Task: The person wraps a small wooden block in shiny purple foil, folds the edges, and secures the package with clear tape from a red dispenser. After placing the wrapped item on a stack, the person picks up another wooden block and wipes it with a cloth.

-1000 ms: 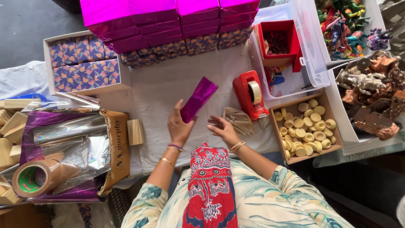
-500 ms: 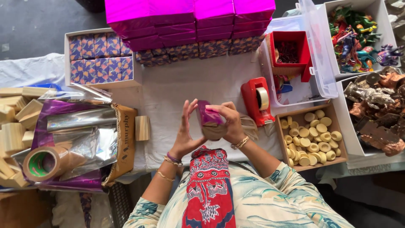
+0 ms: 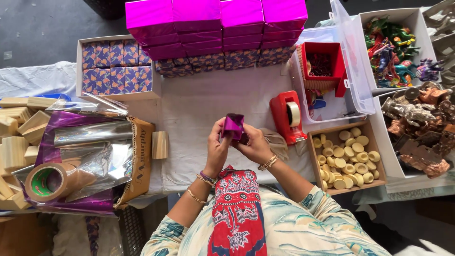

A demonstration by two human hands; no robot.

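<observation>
A small item wrapped in shiny magenta foil (image 3: 233, 126) is held up over the white cloth table (image 3: 199, 109), between both hands. My left hand (image 3: 216, 148) grips its left side with the fingers closed on the foil. My right hand (image 3: 252, 143) presses the foil from the right and below. What is inside the foil is hidden. A red tape dispenser (image 3: 286, 116) stands just right of my right hand. A single wooden block (image 3: 160, 144) lies to the left of my left hand.
Stacks of magenta boxes (image 3: 215, 21) line the back, with a tray of patterned boxes (image 3: 116, 66) at back left. Foil sheets (image 3: 90, 142), a brown tape roll (image 3: 47, 181) and wooden blocks (image 3: 16, 123) sit left. A box of wooden discs (image 3: 346, 154), a red bin (image 3: 322, 64) and figurine trays (image 3: 417, 118) stand right.
A second ago my left hand held a flat strip of magenta foil above the table; now both hands have come together and the foil is folded around a small item.
</observation>
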